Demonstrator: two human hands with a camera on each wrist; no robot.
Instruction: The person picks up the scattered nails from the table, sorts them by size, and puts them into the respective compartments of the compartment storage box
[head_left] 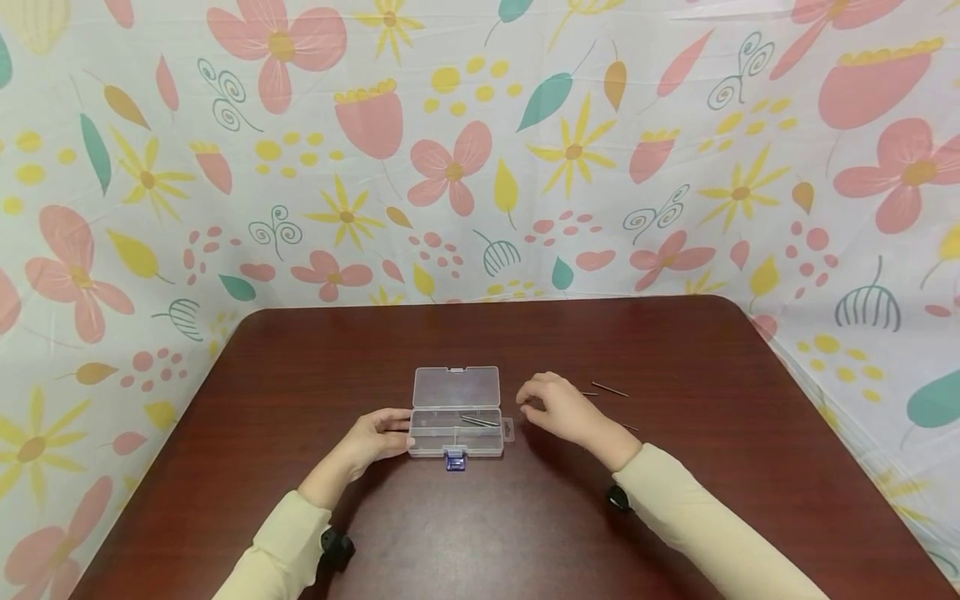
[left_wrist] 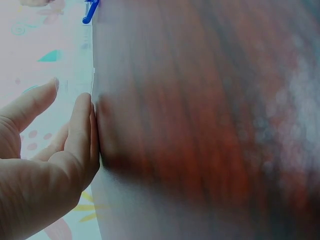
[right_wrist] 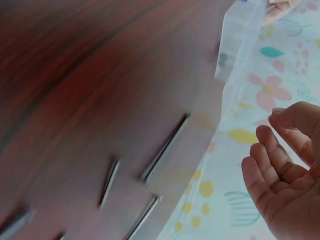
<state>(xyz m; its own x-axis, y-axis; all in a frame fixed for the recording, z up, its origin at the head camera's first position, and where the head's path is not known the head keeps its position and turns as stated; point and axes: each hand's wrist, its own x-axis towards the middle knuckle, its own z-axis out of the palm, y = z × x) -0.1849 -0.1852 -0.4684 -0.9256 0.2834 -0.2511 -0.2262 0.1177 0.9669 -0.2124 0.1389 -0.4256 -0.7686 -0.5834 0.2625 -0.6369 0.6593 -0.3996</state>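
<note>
A clear plastic compartment box (head_left: 431, 444) lies with its lid (head_left: 456, 388) folded back and a blue latch (head_left: 455, 461) at its front. Slim metal rods (head_left: 480, 422) lie in its back right part. At the box's left end is my left hand (head_left: 367, 437); its fingertips are against the wall, and the left wrist view shows its thumb and fingers apart. To the right of the box hovers my right hand (head_left: 558, 408), fingers loosely bent, nothing between them in the right wrist view. Beyond it, several more metal rods (right_wrist: 165, 150) rest on the table.
The dark reddish-brown table (head_left: 480, 533) has rounded far corners. Behind it hangs a white flower-printed cloth (head_left: 517, 192), which also runs along both sides. A clear hanging tab (head_left: 508, 430) sticks out from the box's right end.
</note>
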